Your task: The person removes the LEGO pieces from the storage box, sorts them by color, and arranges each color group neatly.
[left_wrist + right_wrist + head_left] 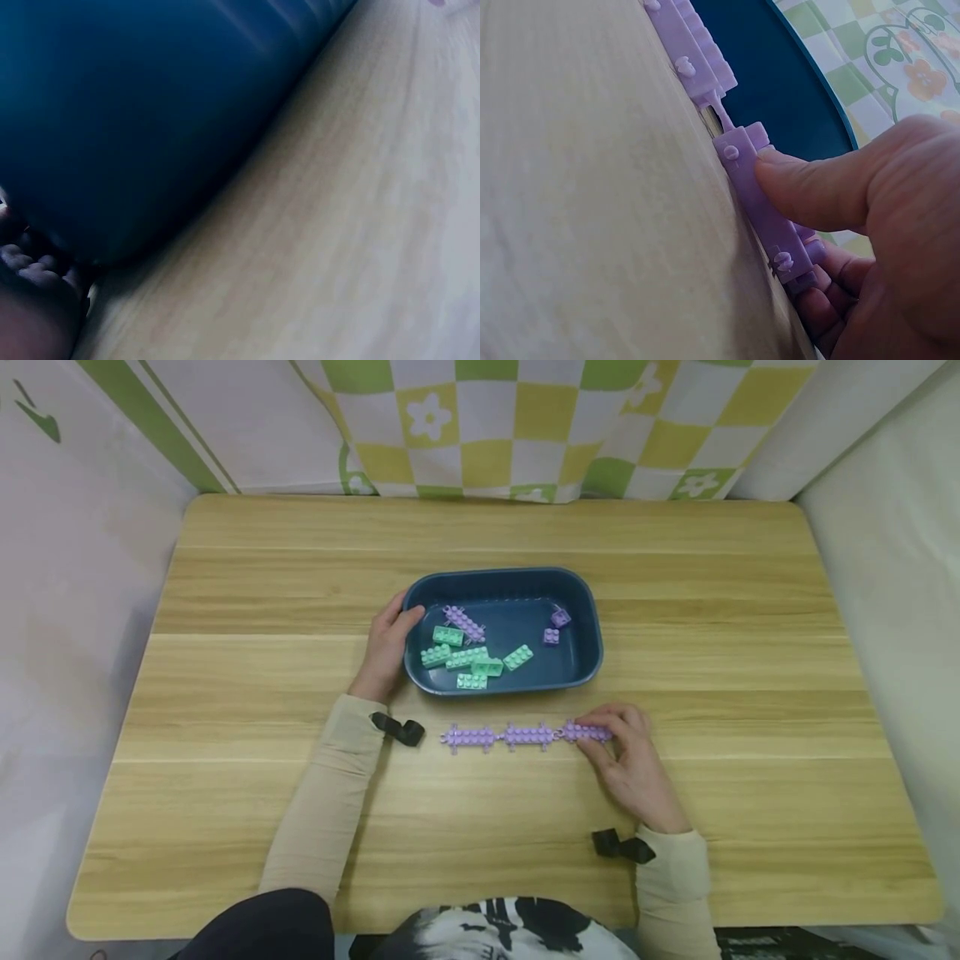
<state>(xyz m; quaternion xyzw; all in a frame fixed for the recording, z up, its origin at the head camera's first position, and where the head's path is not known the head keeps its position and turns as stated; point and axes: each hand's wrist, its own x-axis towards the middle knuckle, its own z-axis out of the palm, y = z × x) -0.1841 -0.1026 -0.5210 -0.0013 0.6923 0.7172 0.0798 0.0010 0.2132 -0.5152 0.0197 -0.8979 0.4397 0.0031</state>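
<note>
While gripping the left end of a dark blue tray [513, 618] with the left hand [381, 652], thumb over the rim and fingers against the outer wall, also pinching a purple studded piece [754, 191] between the thumb and fingers of the right hand [632, 764]. Held there: the rightmost of three such pieces, linked end to end as a purple chain [529, 736]. Lying straight across the wooden table [502, 835], just in front of the tray, with short pegs jutting from both sides. Inside the tray, toward the left: six mint-green bricks [517, 657], clustered closely, and another purple piece [465, 623] set diagonally behind them. Toward the right: two small purple blocks [551, 636], close together. On both wrists, black straps [397, 727] over beige sleeves [322, 802]. Beyond the far table edge, a green, yellow and white checked cloth [487, 427] with white flowers.
</note>
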